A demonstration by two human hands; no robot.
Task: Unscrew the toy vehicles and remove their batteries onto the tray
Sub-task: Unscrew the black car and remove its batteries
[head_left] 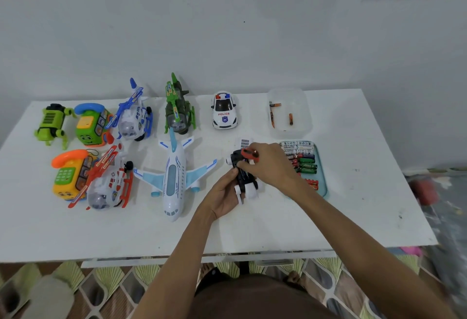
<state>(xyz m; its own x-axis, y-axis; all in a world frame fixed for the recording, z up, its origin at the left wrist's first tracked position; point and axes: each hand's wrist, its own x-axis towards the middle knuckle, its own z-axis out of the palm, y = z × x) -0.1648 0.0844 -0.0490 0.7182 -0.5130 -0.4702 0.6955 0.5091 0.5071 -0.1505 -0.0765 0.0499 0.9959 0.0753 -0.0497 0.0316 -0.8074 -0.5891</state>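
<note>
Vehicle: upturned black-bottomed toy vehicle with white wheels (243, 178), centre right of frame, just left of the tray.
Left hand: left hand (223, 192) wraps round the vehicle from below.
Right hand: right hand (270, 164) pinches a short red-handled screwdriver (249, 154) against the underside.
Step advice: keep the driver square in the screw, press firmly, hold the vehicle steady.
Tray: teal rectangular plastic tray (321, 174) holds white, green and red cylindrical batteries (302, 157).
Tub: clear plastic tub (303, 106), upper right, holds 3 slim orange items (273, 114), type unclear.

A brown garment (252, 301) covers the body at the near edge — left hand (222, 192), right hand (267, 164) and forearms are bare.
</note>
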